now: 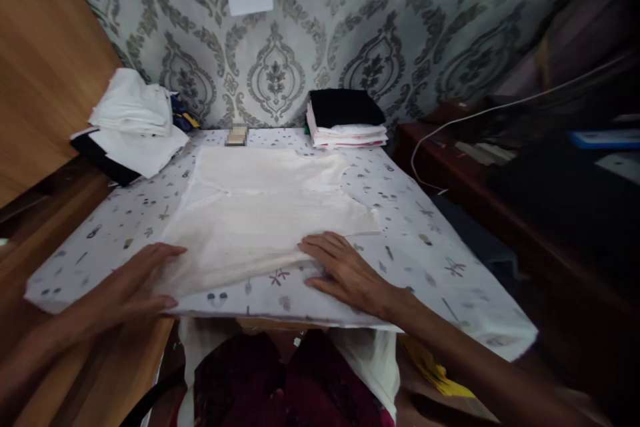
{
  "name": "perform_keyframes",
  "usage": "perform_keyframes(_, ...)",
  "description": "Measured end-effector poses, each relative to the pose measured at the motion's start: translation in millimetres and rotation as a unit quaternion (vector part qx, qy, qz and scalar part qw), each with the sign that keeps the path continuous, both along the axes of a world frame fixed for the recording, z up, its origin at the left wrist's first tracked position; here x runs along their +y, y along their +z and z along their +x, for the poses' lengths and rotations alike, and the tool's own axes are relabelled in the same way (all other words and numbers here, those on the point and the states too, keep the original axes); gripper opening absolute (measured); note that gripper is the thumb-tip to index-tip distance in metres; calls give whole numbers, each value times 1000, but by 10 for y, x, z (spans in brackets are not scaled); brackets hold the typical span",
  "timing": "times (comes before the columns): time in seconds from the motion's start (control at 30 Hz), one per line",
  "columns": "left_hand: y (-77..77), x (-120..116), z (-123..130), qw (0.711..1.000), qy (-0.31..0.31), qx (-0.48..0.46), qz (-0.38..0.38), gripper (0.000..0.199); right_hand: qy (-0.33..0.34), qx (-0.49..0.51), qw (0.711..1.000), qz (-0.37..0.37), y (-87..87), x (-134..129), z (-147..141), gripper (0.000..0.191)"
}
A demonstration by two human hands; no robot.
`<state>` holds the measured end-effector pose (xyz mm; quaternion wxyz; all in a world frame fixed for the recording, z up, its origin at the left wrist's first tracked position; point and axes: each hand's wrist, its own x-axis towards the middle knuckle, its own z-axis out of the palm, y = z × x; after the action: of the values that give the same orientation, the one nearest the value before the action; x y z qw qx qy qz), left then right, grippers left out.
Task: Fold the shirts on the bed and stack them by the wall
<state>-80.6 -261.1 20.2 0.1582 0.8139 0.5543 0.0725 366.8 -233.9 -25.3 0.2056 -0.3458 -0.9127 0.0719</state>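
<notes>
A cream-white garment point(260, 213) lies spread flat on the table, which has a white printed cover point(430, 267). My left hand point(145, 280) rests at the garment's lower left corner, thumb and fingers apart, with nothing gripped. At the near edge of the cloth, right of its middle, my right hand point(340, 270) lies with its fingertips on the fabric and its thumb on the cover. Its fingers are stretched out and hold nothing.
Folded white clothes point(133, 107) are piled at the back left. A folded stack with a black top point(345, 109) stands at the back right, a small box point(237, 135) between them. A dark red-brown desk point(450, 173) with a white cable point(453, 122) is on the right.
</notes>
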Motion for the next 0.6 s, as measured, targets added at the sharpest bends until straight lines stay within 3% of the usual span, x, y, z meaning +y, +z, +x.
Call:
perform_keyframes(0.1, -35, -186, 53, 998, -30, 49, 20, 53, -10, 43, 999, 1, 9, 53, -144, 22)
perform_keyframes(0.3, -61, -235, -56, 1000, -10, 24, 1, 41, -13, 89, 996, -13, -10, 112, -149, 20)
perform_keyframes(0.43, 249, -18, -111, 997, 31, -16, -74, 38, -36, 121, 989, -81, 83, 149, -98, 22)
perform_keyframes(0.5, 486, 230, -81, 992, 55, -48, -102, 37, -55, 134, 982, -123, 183, 271, -94, 23)
perform_keyframes(0.6, 717, 718, 41, 974, 137, -167, -65, 41, -111, 142, 975, -130, 337, 618, -134, 28)
